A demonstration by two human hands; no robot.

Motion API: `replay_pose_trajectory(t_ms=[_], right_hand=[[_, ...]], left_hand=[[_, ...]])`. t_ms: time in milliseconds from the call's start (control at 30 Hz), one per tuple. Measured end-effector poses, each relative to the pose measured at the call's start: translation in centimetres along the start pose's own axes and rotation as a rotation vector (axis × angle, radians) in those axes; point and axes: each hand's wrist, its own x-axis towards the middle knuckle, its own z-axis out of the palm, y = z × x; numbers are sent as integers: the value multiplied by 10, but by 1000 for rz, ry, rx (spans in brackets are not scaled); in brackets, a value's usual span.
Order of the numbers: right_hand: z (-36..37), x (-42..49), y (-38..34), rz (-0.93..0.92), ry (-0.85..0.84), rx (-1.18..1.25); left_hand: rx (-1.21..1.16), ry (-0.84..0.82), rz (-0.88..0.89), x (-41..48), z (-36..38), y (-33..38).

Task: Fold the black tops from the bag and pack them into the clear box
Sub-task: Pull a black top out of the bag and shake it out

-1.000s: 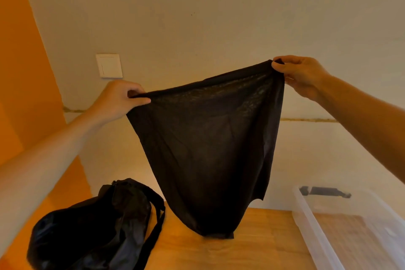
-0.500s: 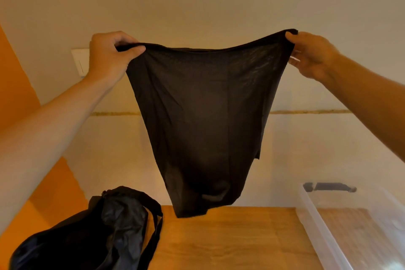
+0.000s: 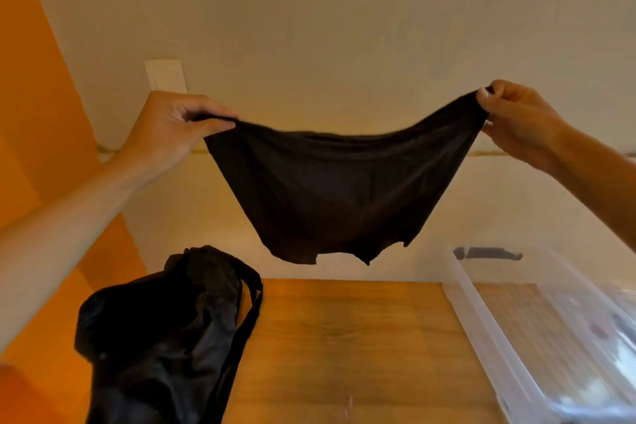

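Top [image 3: 337,196]: black, held up in the air between both hands, above the table [image 3: 344,337] and not touching it.

Near zone:
- The bag [image 3: 155,337], black and slumped, lies on the left part of the table. Its strap trails down its right side.
- The box [image 3: 481,313], clear plastic, stands on the right part of the table, well apart from the bag. What lies inside at the lower right is too blurred to identify. A dark clip [image 3: 488,253] sits at its far end.

Middle zone, at arm's length:
- The left hand [image 3: 168,134] pinches the top's upper left corner between the thumb and curled fingers.
- The right hand [image 3: 516,120] pinches the upper right corner in the same way.
- The upper edge sags in a shallow curve from one hand to the other.
- The fabric hangs below both hands and narrows toward an uneven lower edge.
- That lower edge ends above the far edge of the table. In this view it falls between the bag and the box, higher than both.

Far zone:
- A pale wall [image 3: 344,27] runs behind the top.
- A white switch [image 3: 167,76] on the wall appears just above the left hand.
- An orange panel [image 3: 34,113] fills the left side.
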Motion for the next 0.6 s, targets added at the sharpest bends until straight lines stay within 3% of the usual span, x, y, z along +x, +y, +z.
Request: replay_pose_trajectory(t_ms=[133,300,600], right_hand=[[-4,-79,23,80,-157,-227],[-16,-156,72,164,-197,-384],[-12,-257,129,266,-362,-544]], left_hand=[[-60,-172,-103,-83,8,0],[-105,-344,-312,-181,20,-11],[-26,-510,-316,-281,41,-18]])
